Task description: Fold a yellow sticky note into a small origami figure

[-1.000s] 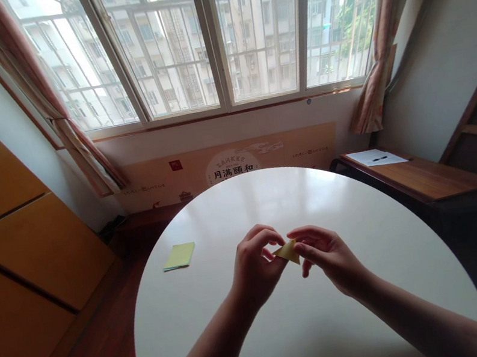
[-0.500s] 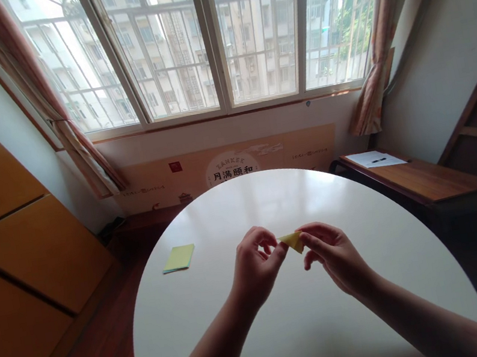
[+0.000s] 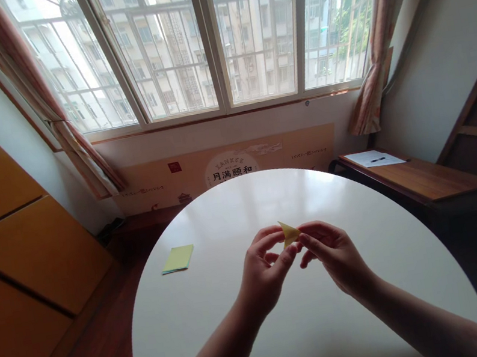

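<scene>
Above the middle of the white round table [image 3: 257,346], a small yellow piece of folded paper [image 3: 290,232] is held up in a triangular shape. My right hand [image 3: 332,248] pinches its right-hand corner between thumb and index finger. My left hand [image 3: 262,263] has curved fingers against the left edge of the paper, the thumb below and the index finger behind. Parts of the lower fingers of both hands are hidden. To the left on the table lies a pad of yellow-green sticky notes [image 3: 179,258], with a bluish layer showing underneath.
A brown wooden side table [image 3: 430,177] at the right bears a white sheet of paper [image 3: 366,158] with a dark pen-like item on it. Orange-brown cabinets [image 3: 15,264] stand at the left. Beyond the table is a barred window [image 3: 172,55] with curtains.
The folded paper has turned in my fingers, its free point now facing up. My right hand has shifted slightly right, and my left fingers have moved to its left edge. The pad has not moved.
</scene>
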Available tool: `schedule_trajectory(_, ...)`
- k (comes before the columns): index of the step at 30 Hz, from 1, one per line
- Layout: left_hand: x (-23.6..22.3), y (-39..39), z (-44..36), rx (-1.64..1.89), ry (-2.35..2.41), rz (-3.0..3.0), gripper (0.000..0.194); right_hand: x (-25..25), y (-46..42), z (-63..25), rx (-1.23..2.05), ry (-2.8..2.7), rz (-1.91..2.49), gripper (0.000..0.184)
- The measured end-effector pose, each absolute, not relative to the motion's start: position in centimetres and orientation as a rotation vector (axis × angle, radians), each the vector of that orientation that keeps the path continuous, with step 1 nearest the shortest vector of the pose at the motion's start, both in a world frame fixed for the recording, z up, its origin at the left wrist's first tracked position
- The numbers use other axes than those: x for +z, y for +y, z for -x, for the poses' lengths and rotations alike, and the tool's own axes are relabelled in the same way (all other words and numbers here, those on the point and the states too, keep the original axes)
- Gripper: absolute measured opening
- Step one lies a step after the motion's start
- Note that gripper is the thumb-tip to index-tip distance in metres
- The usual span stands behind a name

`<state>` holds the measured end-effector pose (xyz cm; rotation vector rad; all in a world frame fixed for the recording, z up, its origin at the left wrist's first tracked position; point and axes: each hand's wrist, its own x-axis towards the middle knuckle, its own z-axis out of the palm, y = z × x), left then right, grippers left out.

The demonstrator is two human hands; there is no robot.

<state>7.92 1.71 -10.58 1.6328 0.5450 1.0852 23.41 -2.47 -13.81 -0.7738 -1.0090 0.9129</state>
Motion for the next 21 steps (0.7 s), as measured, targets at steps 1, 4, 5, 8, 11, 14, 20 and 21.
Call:
schedule_trajectory(1, -10.53, 1.7, -7.98, 1.065, 0.539, -1.599, 0.023, -13.86, -2.45, -23.38, 0.889, -1.031, 0.78, 0.015)
schedule_trajectory(4, -10.44, 1.68, -8.13, 1.023, 0.56, -1.534, 0.021, -14.02, -2.44, -23.31, 0.822, -1.09, 0.807, 0.017)
schedule_trajectory(5, -10.45, 1.7, -8.17, 1.018, 0.578, -1.526, 0.02, -14.07, -2.44, -23.31, 0.807, -1.105, 0.819, 0.018)
schedule_trajectory(8, -10.53, 1.76, -8.23, 1.028, 0.624, -1.513, 0.018, -14.26, -2.44, -23.32, 0.778, -1.135, 0.853, 0.017)
schedule_trajectory(11, -10.66, 1.8, -8.28, 1.03, 0.637, -1.517, 0.016, -14.39, -2.36, -23.39, 0.78, -1.142, 0.872, 0.017)
schedule_trajectory(14, -10.81, 1.84, -8.29, 1.021, 0.633, -1.531, 0.015, -14.37, -2.26, -23.47, 0.807, -1.142, 0.86, 0.017)
schedule_trajectory(20, -11.08, 2.11, -8.14, 0.951, 0.598, -1.441, 0.016, -14.31, -2.23, -23.51, 0.813, -1.177, 0.864, 0.017)
schedule_trajectory(21, -11.09, 2.14, -8.12, 0.938, 0.597, -1.424, 0.016, -14.36, -2.23, -23.51, 0.801, -1.185, 0.87, 0.017)
